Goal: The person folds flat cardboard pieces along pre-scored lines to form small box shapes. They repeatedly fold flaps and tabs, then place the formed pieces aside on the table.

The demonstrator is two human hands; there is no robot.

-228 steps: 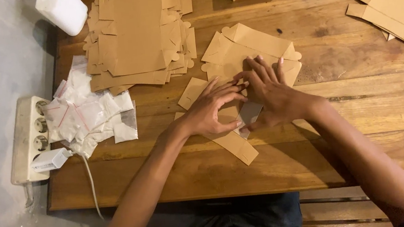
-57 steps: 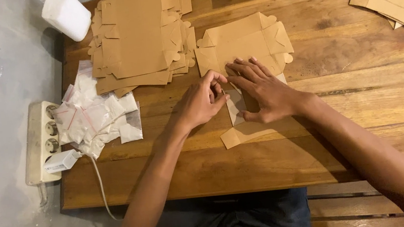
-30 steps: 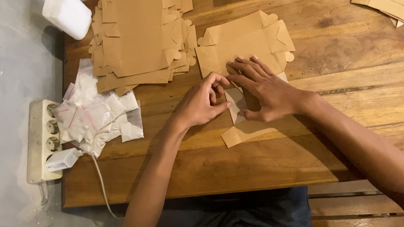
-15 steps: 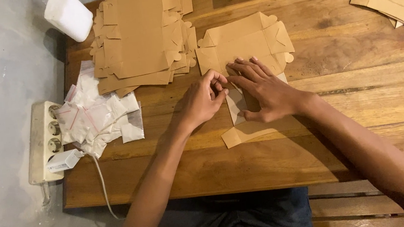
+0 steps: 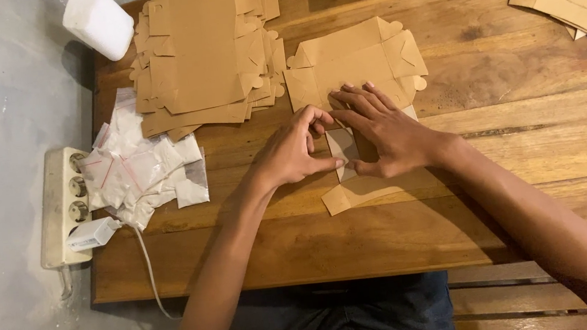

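Cardboard box blank (image 5: 352, 66) is kept flat on the counter (image 5: 520, 136), its small near flap (image 5: 342, 149) now raised and pinched by the left hand (image 5: 292, 151); half a second ago that thumb was curled back off it. The flap is thus judged to be mid-fold. The right hand (image 5: 387, 134) is spread open, pressing the blank down. Flat blanks (image 5: 204, 51) are stacked to the left, with white sachets (image 5: 140, 169) beyond.

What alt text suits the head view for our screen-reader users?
Left hand and right hand fold a flat brown cardboard box blank on a wooden table, beside a stack of brown cardboard blanks and small white plastic bags.
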